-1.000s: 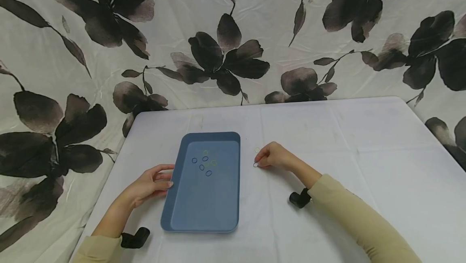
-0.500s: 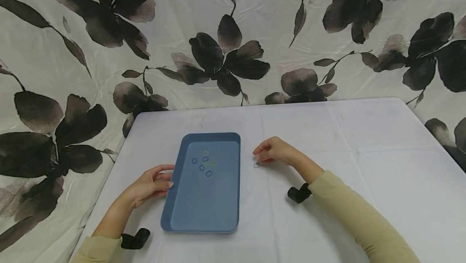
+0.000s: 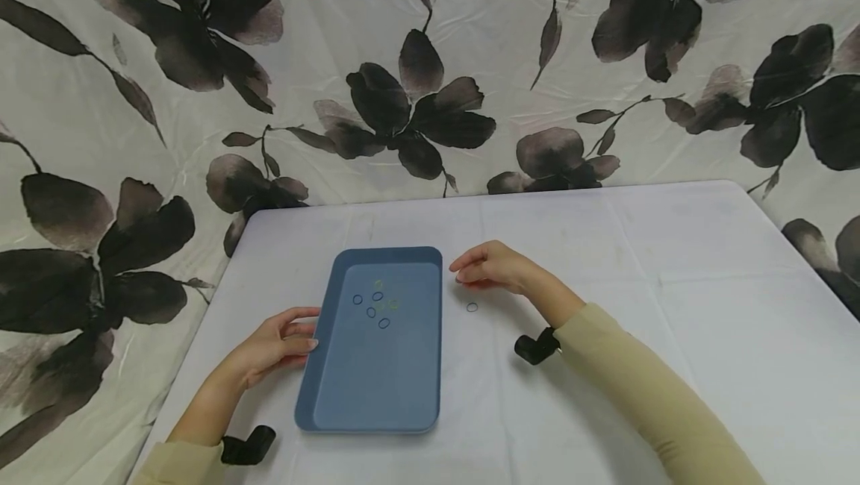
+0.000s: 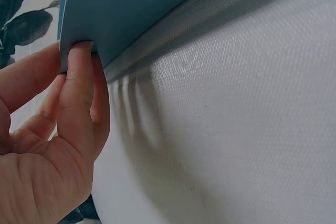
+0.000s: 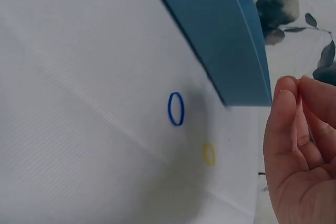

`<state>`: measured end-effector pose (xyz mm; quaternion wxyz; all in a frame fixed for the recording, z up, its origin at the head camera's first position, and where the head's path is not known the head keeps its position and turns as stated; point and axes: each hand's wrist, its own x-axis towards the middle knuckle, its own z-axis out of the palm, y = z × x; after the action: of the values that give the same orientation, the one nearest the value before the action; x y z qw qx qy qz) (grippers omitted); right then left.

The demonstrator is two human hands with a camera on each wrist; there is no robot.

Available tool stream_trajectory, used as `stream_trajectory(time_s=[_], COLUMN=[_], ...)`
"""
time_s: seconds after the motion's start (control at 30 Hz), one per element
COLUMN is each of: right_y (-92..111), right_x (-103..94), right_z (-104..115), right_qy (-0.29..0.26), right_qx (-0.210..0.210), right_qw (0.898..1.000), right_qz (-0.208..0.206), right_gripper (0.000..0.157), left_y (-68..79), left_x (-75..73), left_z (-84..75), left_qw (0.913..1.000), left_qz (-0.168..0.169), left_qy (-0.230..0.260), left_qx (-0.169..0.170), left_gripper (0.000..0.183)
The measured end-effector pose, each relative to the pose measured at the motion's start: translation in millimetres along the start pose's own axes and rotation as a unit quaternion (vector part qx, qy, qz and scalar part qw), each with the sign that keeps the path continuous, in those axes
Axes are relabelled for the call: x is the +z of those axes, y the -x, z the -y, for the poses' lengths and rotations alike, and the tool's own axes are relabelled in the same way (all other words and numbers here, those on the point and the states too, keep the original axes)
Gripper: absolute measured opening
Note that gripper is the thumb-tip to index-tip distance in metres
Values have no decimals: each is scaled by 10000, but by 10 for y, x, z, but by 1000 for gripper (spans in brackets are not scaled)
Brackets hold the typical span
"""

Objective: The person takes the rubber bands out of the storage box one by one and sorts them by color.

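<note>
My left hand [image 3: 272, 343] is at the left side of a blue rectangular tray [image 3: 366, 388], its fairly straight fingers touching the outer wall and rim. In the left wrist view, the thumb [image 4: 76, 98] rests against that wall. My right hand [image 3: 493, 265] hovers just off the tray's right rim, thumb and fingertips close together; I cannot tell if something thin is between them. Below it a thin blue ring like a small rubber band [image 3: 472, 307] lies on the table. A yellow ring [image 5: 209, 154] lies nearby in the right wrist view, hidden by the hand in the head view.
Several thin rings lie in the tray's upper half, among them a dark blue ring [image 3: 384, 324] and a yellow ring [image 3: 393, 305]. A white cloth [image 3: 605, 246] covers the table. Behind it hangs a floral curtain [image 3: 282, 37]. A black wrist device [image 3: 536, 348] sits by each sleeve.
My right hand has risen from beside the blue ring and moved left toward the tray's right rim. The blue ring stays on the table. My left hand keeps its place at the tray.
</note>
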<state>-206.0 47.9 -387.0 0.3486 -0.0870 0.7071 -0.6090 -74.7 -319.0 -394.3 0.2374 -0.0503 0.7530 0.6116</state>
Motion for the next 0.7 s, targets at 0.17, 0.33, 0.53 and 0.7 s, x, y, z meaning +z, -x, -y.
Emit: stream_trajectory(time_s=[0.17,0.33,0.53,0.7], right_y=[-39,-94,-142,-183], right_x=[60,115,183,253], right_z=[81,131,183,223], right_qy=[-47,-25,-89,9], right_qx=[-6,-39,-52,-120], right_qw=[10000,10000,9999,9998], right_qz=[0,41,79,130], right_gripper=[30,29,27,26], left_y=[0,-2,-8,-9], left_x=[-3,-18,-32,-35], left_z=[13,33,35,32], left_qw=[10000,9999,10000,10000], left_qz=[32,61,93,57], left_qy=[81,87,16,31], left_qx=[29,34,31,-26], left_gripper=[67,67,68,69])
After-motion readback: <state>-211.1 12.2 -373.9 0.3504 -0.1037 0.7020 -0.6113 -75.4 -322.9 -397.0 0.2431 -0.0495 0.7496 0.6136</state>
